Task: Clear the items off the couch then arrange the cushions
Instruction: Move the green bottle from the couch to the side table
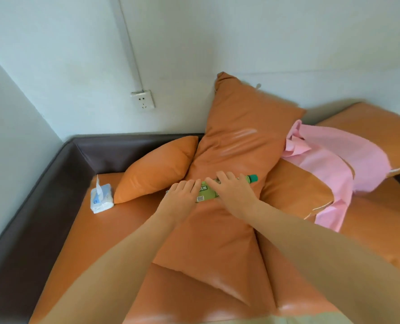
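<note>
A green-labelled bottle (206, 192) with a green cap lies on its side on a large orange cushion (236, 146) in the middle of the orange couch (114, 232). My left hand (182, 196) rests on the bottle's left end. My right hand (231, 189) lies over its middle and neck; both hands curl around it. A smaller orange cushion (156, 169) leans to the left. A pink garment (334, 160) drapes over another orange cushion (297, 190) on the right. A tissue pack (101, 198) sits near the couch's left corner.
The couch has a dark brown backrest and armrest (54, 183) along the wall corner. A wall socket (143, 99) with a cable duct is above it. A further orange cushion (369, 122) lies at the far right.
</note>
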Available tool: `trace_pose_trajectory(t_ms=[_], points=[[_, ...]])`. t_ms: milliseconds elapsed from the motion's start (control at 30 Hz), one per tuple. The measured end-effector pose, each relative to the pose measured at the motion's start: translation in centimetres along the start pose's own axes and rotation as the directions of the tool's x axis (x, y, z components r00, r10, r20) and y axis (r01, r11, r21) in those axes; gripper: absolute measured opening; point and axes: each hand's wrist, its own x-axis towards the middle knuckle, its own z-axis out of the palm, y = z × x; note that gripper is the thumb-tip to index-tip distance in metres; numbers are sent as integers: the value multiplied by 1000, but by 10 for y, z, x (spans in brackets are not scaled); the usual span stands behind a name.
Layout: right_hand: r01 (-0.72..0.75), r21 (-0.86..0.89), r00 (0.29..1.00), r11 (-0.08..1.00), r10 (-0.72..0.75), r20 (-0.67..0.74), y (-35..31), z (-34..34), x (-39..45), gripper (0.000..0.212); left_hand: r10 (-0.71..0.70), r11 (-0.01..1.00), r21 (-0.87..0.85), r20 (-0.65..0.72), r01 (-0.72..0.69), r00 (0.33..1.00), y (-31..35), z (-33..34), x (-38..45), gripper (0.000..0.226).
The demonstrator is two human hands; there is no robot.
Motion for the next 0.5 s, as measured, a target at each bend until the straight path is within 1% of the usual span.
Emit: trace_pose_trajectory(t_ms=[133,233,333,400,467,500], points=[[-80,7,997,997,80,-3,69,-6,-45,51,68,998,-13,-1,-68,998,66,-7,50,69],[-130,12,990,991,129,49,125,-7,-84,50,138,990,-15,-37,-139,990,123,-12,88,69],[-174,27,979,984,169,116,184,-11,-123,41,195,980,-34,-58,-197,979,185,-14,127,70],[-209,-3,968,978,207,139,222,-12,-148,36,217,974,-55,-67,-221,974,223,-12,152,71],[-252,-39,953,967,255,161,257,-13,-172,38,247,963,-89,-86,-255,965,259,-10,178,65],[-271,-44,946,961,275,174,274,-13,-185,41,265,954,-119,-99,-275,959,277,-11,190,57]])
